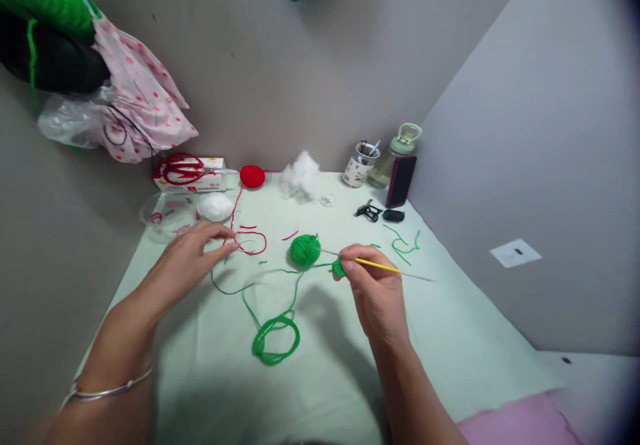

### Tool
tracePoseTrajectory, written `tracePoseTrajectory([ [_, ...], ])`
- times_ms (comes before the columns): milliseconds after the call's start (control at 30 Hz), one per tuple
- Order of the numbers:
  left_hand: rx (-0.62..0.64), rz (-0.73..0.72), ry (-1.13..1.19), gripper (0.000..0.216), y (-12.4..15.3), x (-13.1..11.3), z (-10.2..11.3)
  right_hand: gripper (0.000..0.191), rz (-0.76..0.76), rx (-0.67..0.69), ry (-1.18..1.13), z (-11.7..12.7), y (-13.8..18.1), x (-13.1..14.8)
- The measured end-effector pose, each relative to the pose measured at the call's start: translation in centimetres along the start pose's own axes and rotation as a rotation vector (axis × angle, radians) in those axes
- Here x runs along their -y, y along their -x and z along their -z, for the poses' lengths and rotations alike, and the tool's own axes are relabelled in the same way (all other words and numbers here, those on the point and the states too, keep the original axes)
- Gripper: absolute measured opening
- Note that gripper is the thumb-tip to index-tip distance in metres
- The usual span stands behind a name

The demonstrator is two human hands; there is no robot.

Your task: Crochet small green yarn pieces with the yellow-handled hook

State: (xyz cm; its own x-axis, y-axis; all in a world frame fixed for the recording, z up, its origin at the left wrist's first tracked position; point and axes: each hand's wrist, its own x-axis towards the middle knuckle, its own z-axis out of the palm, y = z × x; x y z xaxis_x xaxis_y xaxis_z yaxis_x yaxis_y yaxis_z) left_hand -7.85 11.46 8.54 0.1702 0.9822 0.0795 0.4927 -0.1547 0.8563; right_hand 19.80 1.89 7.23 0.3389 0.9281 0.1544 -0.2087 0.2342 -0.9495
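Note:
My right hand (375,285) pinches a crochet hook (377,264) with a yellow grip, its thin metal shaft pointing left. A small green crocheted piece (338,268) is held in the same fingers, with green yarn running left from it. Just behind the hook's tip sits a green yarn ball (305,250). My left hand (187,258) hovers at the left, thumb and index finger stretched out and slightly apart, near a loop of red yarn (259,234). A dark thin strand (230,293) curves below it. Nearer me lies a loose coil of green yarn (276,341).
At the back stand red-handled scissors (183,168) on a box, a red yarn ball (253,176), white stuffing (301,177), a pen cup (359,166), a bottle (385,165) and a phone (401,181). A plastic container (167,217) and a white ball (215,206) are at left. Green scraps (403,245) lie right.

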Motion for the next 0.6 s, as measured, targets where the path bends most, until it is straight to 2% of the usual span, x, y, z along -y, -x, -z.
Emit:
tracePoseTrajectory([
  [33, -0.110, -0.016, -0.031, 0.028, 0.2, -0.4, -0.6, 0.005, 0.016, 0.029, -0.007, -0.1, 0.1, 0.0],
  [67, -0.149, -0.016, 0.005, 0.032, 0.5, -1.0, -1.5, 0.006, 0.036, 0.059, -0.008, -0.3, 0.2, -0.1],
  [133, -0.132, 0.019, 0.244, 0.048, 1.3, -2.2, -3.9, 0.011, 0.083, 0.112, 0.005, -0.5, 0.4, -0.1],
  [167, -0.072, 0.036, 0.398, 0.055, 1.7, -2.8, -5.3, 0.013, 0.109, 0.129, 0.016, -0.6, 0.5, -0.1],
  [200, 0.042, 0.055, 0.544, 0.061, 2.1, -3.3, -6.6, 0.015, 0.132, 0.138, 0.029, -0.6, 0.6, -0.1],
  [267, 0.477, 0.063, 0.803, 0.068, 2.9, -4.3, -8.4, 0.017, 0.167, 0.131, 0.061, -0.8, 0.8, -0.1],
  [333, 0.825, 0.110, 1.164, 0.071, 3.5, -5.3, -8.7, 0.017, 0.179, 0.107, 0.096, -0.8, 0.9, -0.1],
  [367, 0.848, 0.149, 1.344, 0.070, 3.8, -5.9, -8.2, 0.017, 0.177, 0.093, 0.112, -0.9, 0.9, 0.0],
  [400, 0.750, 0.182, 1.472, 0.067, 4.0, -6.5, -7.5, 0.017, 0.175, 0.082, 0.124, -1.0, 1.0, 0.0],
  [467, 0.441, 0.178, 1.556, 0.056, 4.4, -7.6, -5.7, 0.017, 0.165, 0.067, 0.136, -1.1, 1.0, 0.1],
  [533, 0.135, 0.011, 1.499, 0.050, 4.6, -8.3, -4.3, 0.017, 0.160, 0.066, 0.133, -1.3, 1.1, 0.1],
  [600, -0.029, -0.234, 1.219, 0.061, 4.8, -8.0, -4.1, 0.018, 0.172, 0.065, 0.125, -1.5, 1.3, 0.0],
])
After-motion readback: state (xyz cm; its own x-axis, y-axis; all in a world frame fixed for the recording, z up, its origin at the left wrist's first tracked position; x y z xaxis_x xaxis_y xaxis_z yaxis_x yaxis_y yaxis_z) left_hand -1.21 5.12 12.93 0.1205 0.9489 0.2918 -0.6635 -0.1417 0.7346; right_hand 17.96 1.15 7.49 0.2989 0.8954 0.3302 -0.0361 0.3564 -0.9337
